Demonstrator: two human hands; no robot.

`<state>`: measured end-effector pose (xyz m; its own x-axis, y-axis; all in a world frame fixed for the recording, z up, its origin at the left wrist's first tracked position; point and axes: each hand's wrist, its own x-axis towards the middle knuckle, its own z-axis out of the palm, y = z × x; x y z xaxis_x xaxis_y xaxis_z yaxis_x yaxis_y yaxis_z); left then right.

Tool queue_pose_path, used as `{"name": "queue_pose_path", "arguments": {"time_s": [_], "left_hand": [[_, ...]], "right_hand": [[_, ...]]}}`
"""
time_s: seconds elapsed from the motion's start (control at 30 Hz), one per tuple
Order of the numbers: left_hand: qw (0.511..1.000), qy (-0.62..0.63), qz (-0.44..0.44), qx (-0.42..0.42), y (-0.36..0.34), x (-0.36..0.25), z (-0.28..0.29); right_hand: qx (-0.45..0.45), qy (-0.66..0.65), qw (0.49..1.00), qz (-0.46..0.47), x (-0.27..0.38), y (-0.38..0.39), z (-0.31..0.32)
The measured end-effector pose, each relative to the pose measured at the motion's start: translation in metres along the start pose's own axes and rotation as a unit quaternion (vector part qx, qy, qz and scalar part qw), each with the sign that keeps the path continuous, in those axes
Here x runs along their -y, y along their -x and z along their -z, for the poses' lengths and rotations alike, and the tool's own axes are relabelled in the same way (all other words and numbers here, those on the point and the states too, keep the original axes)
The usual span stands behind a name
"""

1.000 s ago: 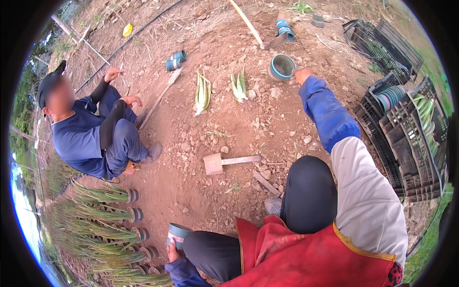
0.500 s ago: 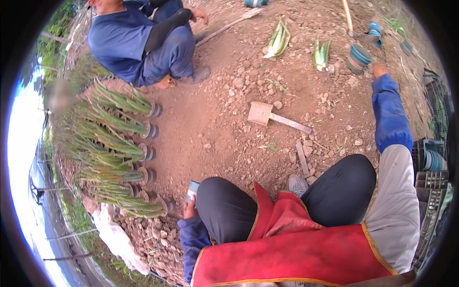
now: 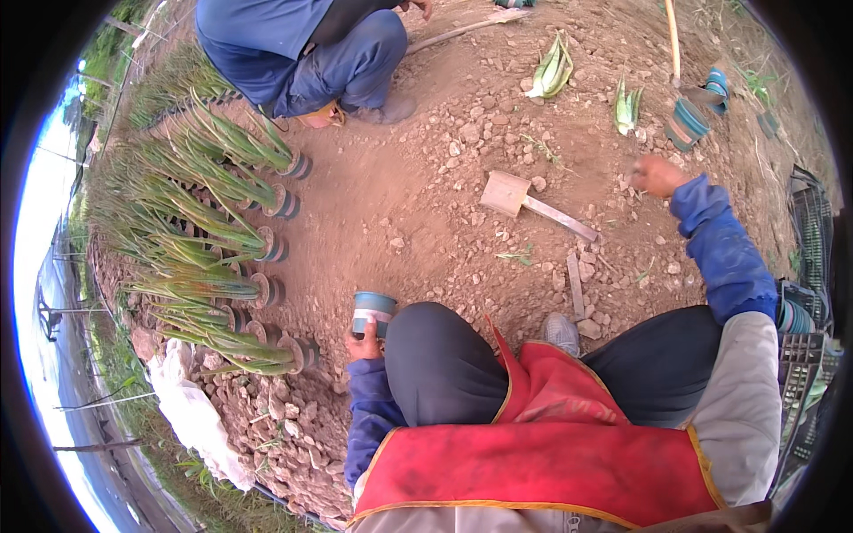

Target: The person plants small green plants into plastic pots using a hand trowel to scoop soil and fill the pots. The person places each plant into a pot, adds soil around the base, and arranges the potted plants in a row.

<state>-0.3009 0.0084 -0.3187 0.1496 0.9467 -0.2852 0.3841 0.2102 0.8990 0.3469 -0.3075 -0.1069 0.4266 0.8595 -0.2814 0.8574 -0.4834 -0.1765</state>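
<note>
Beside my left knee, my left hand (image 3: pixel 363 344) grips a teal plant pot (image 3: pixel 374 304) with a pale band round it. The thumb presses on the pot's near side. My right hand (image 3: pixel 659 176) hovers over the soil at the right, its fingers curled and smeared; whether they hold anything cannot be seen. Just beyond it stands another teal pot (image 3: pixel 687 125), slightly tilted. An uprooted aloe-like plant (image 3: pixel 627 107) is close by, and a larger one (image 3: pixel 552 67) lies farther left. Between my hands rests a small hand shovel (image 3: pixel 506 193), its handle pointing toward my right knee.
Rows of potted aloe-like plants (image 3: pixel 240 231) line the left side. A co-worker in blue (image 3: pixel 267 44) squats at the far left. A long-handled tool (image 3: pixel 673 44) and more teal pots (image 3: pixel 716 87) are far right. Black crates (image 3: pixel 800 355) stand at my right. A flat strip (image 3: pixel 576 286) lies near my shoe.
My right hand has moved away from the standing teal pot, leftward and nearer to me. The pot in my left hand has come up into fuller view beside my knee. The view has shifted somewhat.
</note>
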Motion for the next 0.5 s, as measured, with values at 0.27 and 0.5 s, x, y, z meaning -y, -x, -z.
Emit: {"name": "queue_pose_path", "arguments": {"time_s": [0.27,0.5], "left_hand": [[0.948,-0.229,-0.218,0.03,0.013,0.004,0.02],[0.824,-0.408,-0.357,0.166,0.017,-0.054,0.0]], "right_hand": [[0.057,0.035,0.995,-0.073,0.107,-0.051,-0.153],[-0.009,0.009,0.996,-0.086,0.121,-0.06,-0.153]]}}
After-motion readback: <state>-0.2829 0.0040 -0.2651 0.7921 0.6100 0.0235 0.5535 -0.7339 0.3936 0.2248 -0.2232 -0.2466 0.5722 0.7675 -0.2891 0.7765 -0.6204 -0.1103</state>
